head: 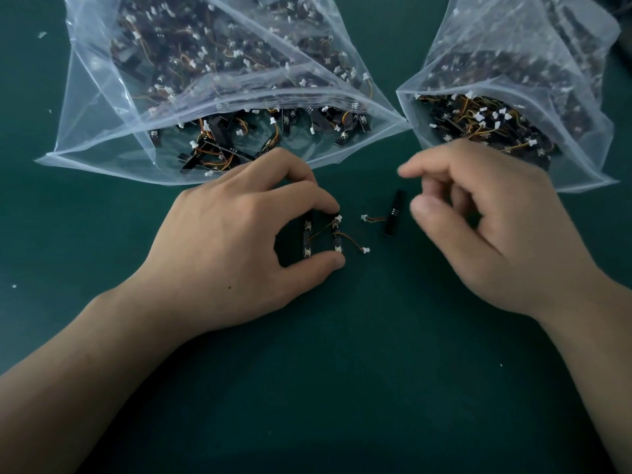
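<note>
Where both bare forearms cross the near edge, green mat (pixel 342 388) lies under everything.

Left hand (pixel 239 234): palm down, thumb (pixel 325 266) and forefinger (pixel 328 206) curled toward each other, pinching two black circuit strips (pixel 307 238) by their ends. Strips lie flat on mat, side by side, roughly parallel, small gap between. Each shows a tiny button pad at its near end. Thin brown-orange leads run off them. One white connector (pixel 366 249) rests on mat just right of the thumb; second connector (pixel 338 218) sits against the forefinger tip.

Right hand (pixel 496 241): well to the right, blurred, fingers loosely curled, thumb apart from forefinger, nothing held.

Between the hands, third strip (pixel 393 213) lies loose on mat, near the right thumb, not touching it. Its short lead ends in a white plug (pixel 364 217) pointing toward the left hand.

Farther back, left bag (pixel 102 124): clear plastic, mouth open toward the left hand, heaped with the same strips and leads. Right bag (pixel 564 63): clear, likewise full, mouth open just behind the right hand. Bag corners nearly meet midway.
</note>
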The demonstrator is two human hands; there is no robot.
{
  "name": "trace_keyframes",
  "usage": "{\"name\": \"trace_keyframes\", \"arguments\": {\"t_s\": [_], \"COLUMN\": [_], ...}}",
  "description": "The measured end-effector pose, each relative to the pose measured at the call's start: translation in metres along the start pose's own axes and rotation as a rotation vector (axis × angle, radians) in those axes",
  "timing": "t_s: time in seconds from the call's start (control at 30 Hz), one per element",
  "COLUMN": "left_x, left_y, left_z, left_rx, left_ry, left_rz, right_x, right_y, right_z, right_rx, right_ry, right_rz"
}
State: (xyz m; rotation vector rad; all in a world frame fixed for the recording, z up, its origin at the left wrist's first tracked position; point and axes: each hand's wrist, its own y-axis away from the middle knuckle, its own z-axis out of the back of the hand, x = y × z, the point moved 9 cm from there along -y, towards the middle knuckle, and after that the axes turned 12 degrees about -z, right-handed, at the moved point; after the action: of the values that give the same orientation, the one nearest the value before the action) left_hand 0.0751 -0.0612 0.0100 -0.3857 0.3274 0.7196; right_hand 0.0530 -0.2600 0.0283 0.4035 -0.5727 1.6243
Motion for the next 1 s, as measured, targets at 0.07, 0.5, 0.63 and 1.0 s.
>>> {"name": "trace_keyframes", "arguments": {"t_s": [0.07, 0.5, 0.63, 1.0], "left_x": [0.0, -0.001, 0.0, 0.0], "left_y": [0.0, 0.0, 0.0, 0.001], "left_z": [0.0, 0.0, 0.0, 0.0], "left_rx": [0.0, -0.009, -0.011, -0.024], "left_ry": [-0.002, 0.001, -0.006, -0.024], "left_rz": [-0.002, -0.003, -0.002, -0.004], "right_x": [0.005, 0.01, 0.007, 0.008], "right_y": [0.001, 0.003, 0.0, 0.001], "right_z": [-0.007, -0.014, -0.012, -0.018], "right_rx": [0.046, 0.053, 0.037, 0.104], "right_ry": [0.066, -0.097, -0.115, -0.055], "right_rz": [0.035, 0.04, 0.027, 0.025]}}
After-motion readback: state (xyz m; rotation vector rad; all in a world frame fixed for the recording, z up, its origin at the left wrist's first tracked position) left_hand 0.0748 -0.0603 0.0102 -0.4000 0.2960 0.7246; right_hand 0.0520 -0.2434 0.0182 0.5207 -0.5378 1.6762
